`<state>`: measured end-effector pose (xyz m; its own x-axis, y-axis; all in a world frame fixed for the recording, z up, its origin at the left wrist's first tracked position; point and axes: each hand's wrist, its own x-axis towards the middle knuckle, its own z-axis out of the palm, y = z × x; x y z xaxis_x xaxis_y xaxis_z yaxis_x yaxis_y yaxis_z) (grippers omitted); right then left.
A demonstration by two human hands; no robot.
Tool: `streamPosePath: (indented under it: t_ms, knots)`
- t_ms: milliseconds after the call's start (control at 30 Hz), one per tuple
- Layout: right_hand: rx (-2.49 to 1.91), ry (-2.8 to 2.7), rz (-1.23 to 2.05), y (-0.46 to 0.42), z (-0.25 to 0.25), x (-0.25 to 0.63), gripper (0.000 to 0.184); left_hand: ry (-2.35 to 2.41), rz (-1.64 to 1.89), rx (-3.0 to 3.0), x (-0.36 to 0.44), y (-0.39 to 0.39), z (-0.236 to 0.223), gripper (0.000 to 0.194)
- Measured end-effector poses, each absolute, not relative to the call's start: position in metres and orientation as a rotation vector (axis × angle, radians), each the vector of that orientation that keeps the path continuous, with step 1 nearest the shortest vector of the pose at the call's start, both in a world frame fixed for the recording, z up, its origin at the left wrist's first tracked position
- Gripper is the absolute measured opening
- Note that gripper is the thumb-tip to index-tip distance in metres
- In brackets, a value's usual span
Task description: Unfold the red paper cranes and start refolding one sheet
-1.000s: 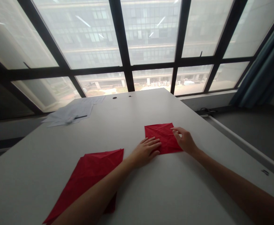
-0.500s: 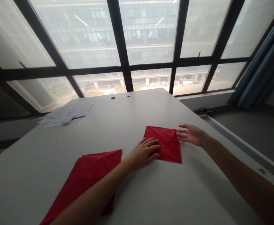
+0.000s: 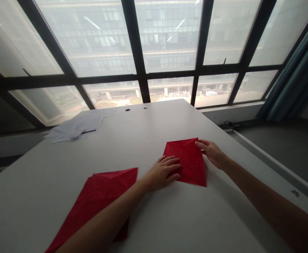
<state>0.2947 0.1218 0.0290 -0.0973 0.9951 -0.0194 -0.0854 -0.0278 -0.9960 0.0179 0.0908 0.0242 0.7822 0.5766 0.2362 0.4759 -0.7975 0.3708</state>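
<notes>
A small folded red paper square (image 3: 189, 160) lies flat on the white table (image 3: 148, 130), turned like a diamond. My left hand (image 3: 162, 171) rests flat on its left corner with the fingers stretched out. My right hand (image 3: 212, 153) touches its far right corner with open fingers. A larger folded red sheet (image 3: 101, 196) lies to the left, partly under my left forearm.
White papers with a dark pen (image 3: 75, 128) lie at the table's far left. Two small dark holes (image 3: 128, 110) sit near the far edge. Large windows stand behind the table. The table's right edge drops to a grey floor (image 3: 283, 140); a blue curtain (image 3: 296, 73) hangs at right.
The red square has turned clockwise on the table. My right hand lifted off to the right half a second ago and has come back to the square's far right corner. My left hand stayed put.
</notes>
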Motion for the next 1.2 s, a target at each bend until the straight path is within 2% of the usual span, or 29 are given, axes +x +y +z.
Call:
streamPosePath:
  t_ms: [67, 167, 267, 333, 400, 600, 700, 800, 900, 1033, 1100, 1200]
  knots:
    - [-1.02, -1.307, 1.281, 0.115, 0.033, 0.284, 0.037, 0.823, 0.586, 2.579, 0.018, 0.093, 0.022, 0.04]
    - [-0.897, -1.486, 1.26, 0.104, 0.037, 0.268, 0.052, 0.972, 0.903, 2.287, 0.016, 0.103, 0.013, 0.039]
    - [-0.812, -1.719, 1.208, 0.091, 0.037, 0.254, 0.052, 1.16, 1.228, 1.92, 0.012, 0.117, 0.002, 0.04]
    - [-0.798, -1.852, 1.205, 0.085, 0.034, 0.246, 0.048, 1.22, 1.326, 1.733, 0.01, 0.125, -0.005, 0.042]
    - [-0.747, -1.842, 1.245, 0.08, 0.032, 0.24, 0.047, 1.217, 1.335, 1.629, 0.008, 0.131, -0.01, 0.044]
    - [-0.582, -1.333, 1.44, 0.078, 0.036, 0.235, 0.051, 1.155, 1.314, 1.565, 0.011, 0.129, -0.009, 0.047]
    - [-0.746, -1.321, 1.367, 0.078, 0.032, 0.232, 0.05, 1.16, 1.346, 1.494, 0.012, 0.125, -0.004, 0.046]
    - [-0.958, -1.343, 1.127, 0.079, 0.024, 0.232, 0.046, 1.172, 1.356, 1.424, 0.012, 0.124, 0.0, 0.045]
    - [-1.123, -1.348, 0.924, 0.081, 0.018, 0.238, 0.054, 1.173, 1.337, 1.434, 0.012, 0.123, 0.0, 0.045]
    - [-1.185, -1.431, 1.081, 0.078, 0.018, 0.249, 0.067, 1.207, 1.34, 1.505, 0.013, 0.123, -0.002, 0.045]
    - [-1.173, -1.462, 1.116, 0.077, 0.017, 0.251, 0.058, 1.235, 1.37, 1.543, 0.013, 0.122, 0.0, 0.043]
    - [-1.229, -1.332, 1.126, 0.082, 0.012, 0.254, 0.032, 1.282, 1.393, 1.705, 0.013, 0.116, 0.007, 0.034]
